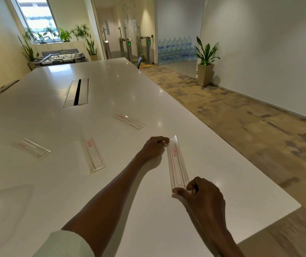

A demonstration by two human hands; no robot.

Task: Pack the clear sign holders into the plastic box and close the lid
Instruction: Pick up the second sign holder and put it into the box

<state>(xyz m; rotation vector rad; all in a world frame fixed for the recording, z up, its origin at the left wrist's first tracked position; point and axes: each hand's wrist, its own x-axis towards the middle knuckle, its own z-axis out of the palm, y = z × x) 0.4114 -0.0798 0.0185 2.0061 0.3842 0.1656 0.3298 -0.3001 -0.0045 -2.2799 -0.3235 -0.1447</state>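
Observation:
A long clear sign holder (177, 164) with red print lies on the white table (111, 86) near its right edge. My left hand (154, 148) pinches its far end and my right hand (202, 196) pinches its near end. Three more clear sign holders lie on the table: one in the middle (94, 155), one further back (129, 121), one at the left (32, 148). A faint clear plastic shape (3, 206) shows at the lower left; I cannot tell whether it is the box or its lid.
The table's right edge and near corner (295, 206) are close to my right hand, with carpet floor beyond. A cable slot (77, 92) is set in the table's middle. A potted plant (206, 62) stands by the right wall.

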